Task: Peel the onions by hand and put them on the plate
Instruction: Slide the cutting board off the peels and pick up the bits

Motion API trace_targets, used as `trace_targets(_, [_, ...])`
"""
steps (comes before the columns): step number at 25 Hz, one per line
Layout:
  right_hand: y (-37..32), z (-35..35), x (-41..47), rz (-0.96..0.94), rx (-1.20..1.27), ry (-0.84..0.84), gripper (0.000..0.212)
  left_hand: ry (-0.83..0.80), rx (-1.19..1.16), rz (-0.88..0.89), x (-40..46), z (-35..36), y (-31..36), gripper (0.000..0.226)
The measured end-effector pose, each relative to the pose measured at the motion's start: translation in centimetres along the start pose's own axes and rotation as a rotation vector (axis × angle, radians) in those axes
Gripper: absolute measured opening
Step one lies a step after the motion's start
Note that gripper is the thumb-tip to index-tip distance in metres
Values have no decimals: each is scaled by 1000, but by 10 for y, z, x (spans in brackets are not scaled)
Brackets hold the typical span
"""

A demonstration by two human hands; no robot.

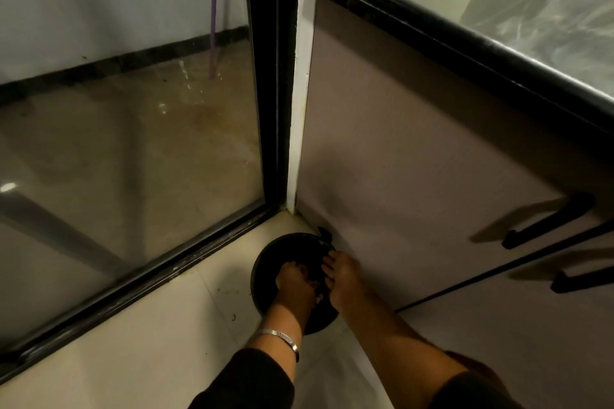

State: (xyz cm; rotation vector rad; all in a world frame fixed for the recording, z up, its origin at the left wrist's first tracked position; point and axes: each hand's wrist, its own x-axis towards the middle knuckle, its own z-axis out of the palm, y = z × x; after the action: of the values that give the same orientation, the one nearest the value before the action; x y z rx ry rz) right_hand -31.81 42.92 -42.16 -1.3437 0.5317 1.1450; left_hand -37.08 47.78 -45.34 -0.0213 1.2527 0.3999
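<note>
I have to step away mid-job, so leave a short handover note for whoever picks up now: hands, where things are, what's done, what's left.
Left hand: reaching down into the round black bin on the floor, fingers curled over dark scraps inside; a silver bracelet is on that wrist.
Right hand: fingers extended into the same bin; whether it grips anything cannot be told.
The bin sits in the corner between the glass door and the cabinet.
No onions or plate are in view, so peeling progress cannot be judged. The visible stretch of countertop shows neither.
</note>
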Motion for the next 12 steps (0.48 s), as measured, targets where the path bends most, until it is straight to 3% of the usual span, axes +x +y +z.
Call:
trace_targets(7, [-58,13,-70,-258,10,-52,23,-207,35,275,-82,57,4,30])
trace_targets(12, [-110,24,-155,-377,6,-93,16,-298,121,352,-175,96,15,42])
